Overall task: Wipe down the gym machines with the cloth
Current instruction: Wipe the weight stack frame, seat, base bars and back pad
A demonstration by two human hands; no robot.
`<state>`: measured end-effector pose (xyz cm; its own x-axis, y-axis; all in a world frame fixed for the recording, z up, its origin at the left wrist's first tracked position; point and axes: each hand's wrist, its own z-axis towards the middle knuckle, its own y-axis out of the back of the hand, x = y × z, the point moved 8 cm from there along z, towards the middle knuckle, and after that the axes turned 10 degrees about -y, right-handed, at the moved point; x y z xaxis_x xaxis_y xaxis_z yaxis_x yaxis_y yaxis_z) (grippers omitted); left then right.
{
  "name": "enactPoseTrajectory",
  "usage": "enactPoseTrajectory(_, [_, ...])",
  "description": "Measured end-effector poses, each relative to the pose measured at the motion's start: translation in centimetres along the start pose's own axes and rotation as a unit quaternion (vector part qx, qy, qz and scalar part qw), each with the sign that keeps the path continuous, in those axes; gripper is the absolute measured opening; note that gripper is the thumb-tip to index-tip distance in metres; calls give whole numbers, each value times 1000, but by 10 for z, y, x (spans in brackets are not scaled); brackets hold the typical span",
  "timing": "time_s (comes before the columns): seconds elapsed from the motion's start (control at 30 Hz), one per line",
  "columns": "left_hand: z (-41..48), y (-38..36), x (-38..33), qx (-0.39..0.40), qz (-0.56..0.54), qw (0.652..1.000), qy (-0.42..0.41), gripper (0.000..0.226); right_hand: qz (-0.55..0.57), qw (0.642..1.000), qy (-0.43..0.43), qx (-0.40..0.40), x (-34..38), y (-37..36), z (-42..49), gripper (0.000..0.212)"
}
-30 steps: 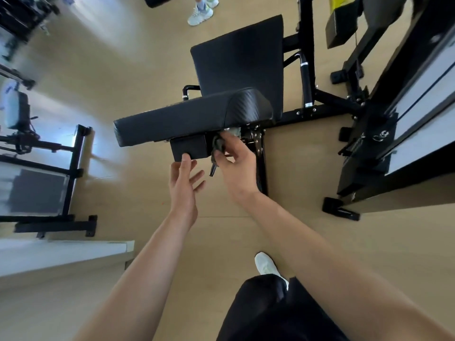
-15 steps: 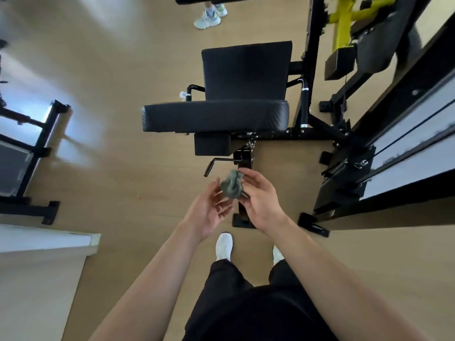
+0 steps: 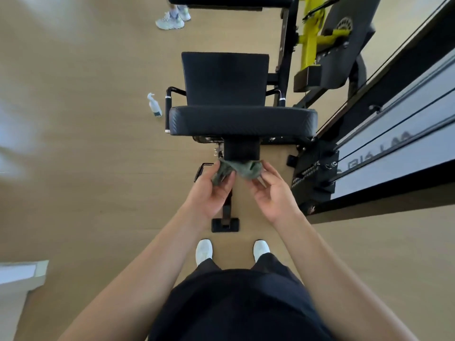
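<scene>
**Log:** Entry, head view. Where is the cloth?

**Op:** I see the cloth (image 3: pixel 235 169), grey-green and crumpled, held up between both hands. It sits just under the small black block (image 3: pixel 242 150) that hangs below the machine's long padded cushion (image 3: pixel 242 120). Its top edge overlaps the block's lower edge in my view; I cannot tell whether the two touch.

**Log:** Left hand?

**Op:** The left hand (image 3: pixel 209 193) is curled round the cloth's left end, with a bunched part in the palm and the thumb laid over it.

**Log:** Right hand?

**Op:** The right hand (image 3: pixel 273 195) is looser. It pinches the cloth's right end at the fingertips, and the other fingers are half bent. The palm faces the camera.

**Log:** Surroundings?

**Op:** The upright black back pad (image 3: pixel 225 78) stands beyond the cushion. A black lever handle (image 3: pixel 203 168) pokes out just left of the left hand, and the machine's foot plate (image 3: pixel 225 225) lies on the wood floor (image 3: pixel 86 168) below the wrists. A white spray bottle (image 3: pixel 154 105) stands on the floor near the cushion's left end. A yellow frame (image 3: pixel 310 38) is at upper right, with a cable housing (image 3: pixel 394 134) along the right edge. I note the wearer's white shoes (image 3: pixel 203 251) near the foot plate, and a second person's trainers (image 3: pixel 172 18) at the top.
</scene>
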<state>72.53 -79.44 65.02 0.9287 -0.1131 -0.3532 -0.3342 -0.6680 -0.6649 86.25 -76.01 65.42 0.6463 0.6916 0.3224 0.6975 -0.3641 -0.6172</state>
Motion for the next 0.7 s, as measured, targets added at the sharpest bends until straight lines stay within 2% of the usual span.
enactPoseTrajectory(0.1, [8, -1, -11, -6, -22, 1000, -8, 17, -4, 1000, 9, -4, -6, -13, 0, 29])
enactPoseTrajectory(0.23, [19, 3, -35, -6, -16, 999, -44, 19, -43, 999, -22, 8, -23, -30, 0, 25])
enactPoseTrajectory(0.33, [22, 0, -55, 50, 69, 994, -68, 25, -49, 999, -20, -7, -34, -31, -2, 31])
enactPoseTrajectory(0.43, [18, -3, -56, 116, 171, 976, -76, 26, -114, 987, 80, -86, -24, -21, -7, 45])
enactPoseTrajectory(0.5, [17, -3, -53, 137, 173, 971, -96, 21, -222, 950, 171, -138, -8, -22, -16, 52])
enactPoseTrajectory(0.57, [19, -4, -48, 157, 179, 964, -121, 24, -357, 884, 245, -175, 5, -33, -25, 48])
enactPoseTrajectory(0.63, [20, -4, -44, 174, 202, 954, -139, 32, -436, 834, 278, -191, 10, -46, -28, 45])
enactPoseTrajectory(0.7, [27, 0, -42, 181, 217, 948, -146, 27, -467, 809, 282, -218, 11, -53, -27, 53])
